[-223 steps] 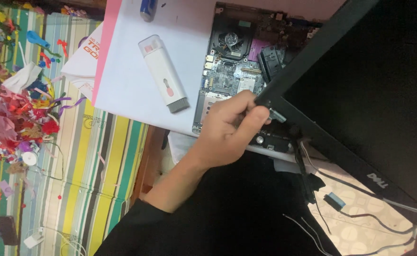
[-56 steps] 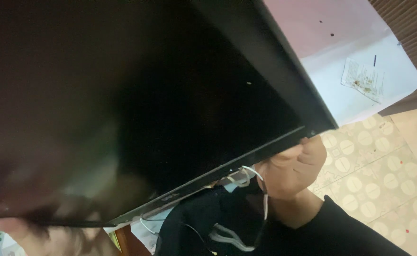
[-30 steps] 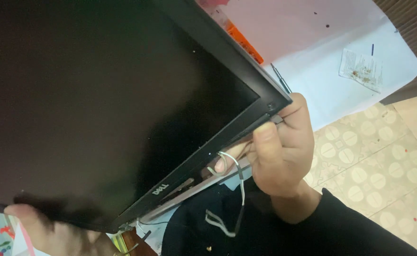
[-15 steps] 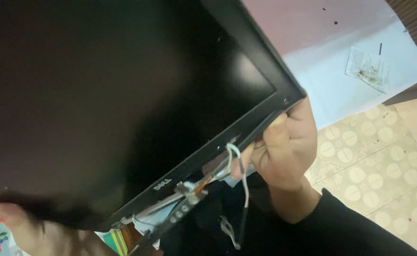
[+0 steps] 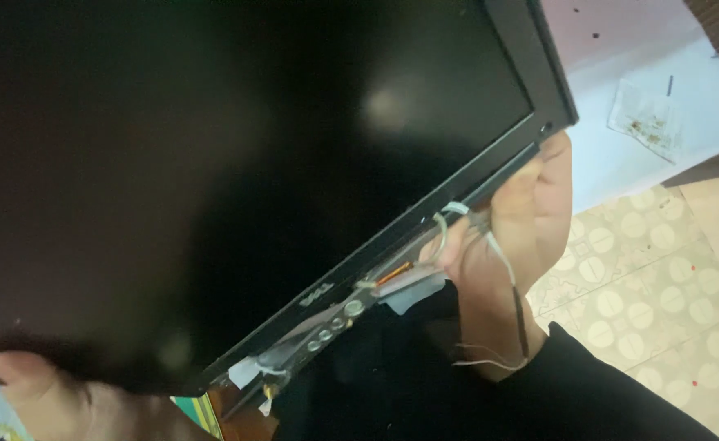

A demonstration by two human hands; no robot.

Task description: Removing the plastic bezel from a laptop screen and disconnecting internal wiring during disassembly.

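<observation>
While held up close to the camera, a black laptop screen panel (image 5: 237, 155) fills most of the view, tilted so its lower edge runs from near left up to far right. At the right corner of that edge, the right hand (image 5: 515, 220) is closed around the frame, fingers wrapped under it and thumb along the bezel. At the near left, the left hand (image 5: 57, 392) grips the panel's other corner, blurred but clearly holding it. Thin white wires (image 5: 498, 261) hang from the lower edge and trail across the right wrist, beside small pieces of tape (image 5: 413, 286) stuck along the frame. A black sleeve (image 5: 605, 392) covers the right forearm. To the far right lies a white sheet (image 5: 645, 122) bearing a small clear bag (image 5: 645, 118), with patterned floor tiles (image 5: 662, 286) nearer.
</observation>
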